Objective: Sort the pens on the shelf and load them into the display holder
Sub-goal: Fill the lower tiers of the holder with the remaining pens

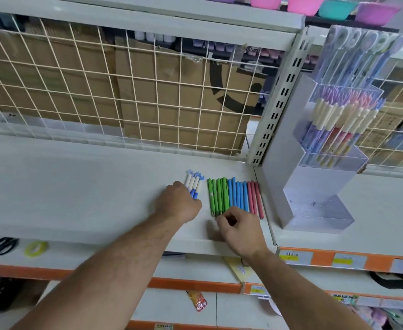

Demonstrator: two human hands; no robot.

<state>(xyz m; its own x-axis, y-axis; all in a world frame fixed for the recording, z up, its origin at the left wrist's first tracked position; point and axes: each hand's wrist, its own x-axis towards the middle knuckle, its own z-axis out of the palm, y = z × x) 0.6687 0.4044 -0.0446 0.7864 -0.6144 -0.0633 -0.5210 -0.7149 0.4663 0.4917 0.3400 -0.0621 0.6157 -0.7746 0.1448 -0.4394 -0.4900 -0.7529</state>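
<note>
On the shelf point(76, 186) I count four groups of pens. There are about three white-and-blue pens point(193, 182) at the left, then roughly five green pens point(218, 196), five blue pens point(238, 195) and three pink pens point(254, 196). One display holder point(314, 182) stands to the right. Five bowls point(302, 4) line the far top shelf. One pair of scissors point(4, 245) and one tape roll point(36, 248) lie near left.

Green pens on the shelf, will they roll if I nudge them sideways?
Probably: the green pens look round and lie on a smooth shelf. Packed against the blue pens, they would likely shift together. Slim, straight barrels suggest stiff and light.
</note>
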